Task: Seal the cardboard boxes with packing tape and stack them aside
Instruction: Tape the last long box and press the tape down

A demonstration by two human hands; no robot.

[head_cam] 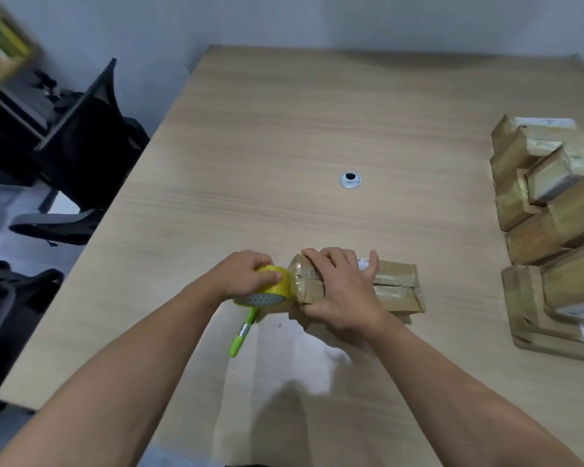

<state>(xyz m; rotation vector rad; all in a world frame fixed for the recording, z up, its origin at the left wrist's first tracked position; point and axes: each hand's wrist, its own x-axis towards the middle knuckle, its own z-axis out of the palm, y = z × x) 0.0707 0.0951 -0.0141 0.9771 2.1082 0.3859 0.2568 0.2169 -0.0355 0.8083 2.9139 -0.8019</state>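
A small flat cardboard box [397,286] lies on the wooden table [284,129] in front of me, its top seam covered with glossy tape. My right hand [341,288] grips the box's left part from above, fingers curled over its far edge and thumb on the near side. My left hand [246,273] grips a yellow roll of packing tape [267,291], held against the box's left end. A green marker pen [241,333] lies on the table just below the roll.
Several taped cardboard boxes [550,210] are piled along the table's right side. A round cable grommet [350,180] sits mid-table. Black office chairs [78,153] stand to the left of the table, off its edge.
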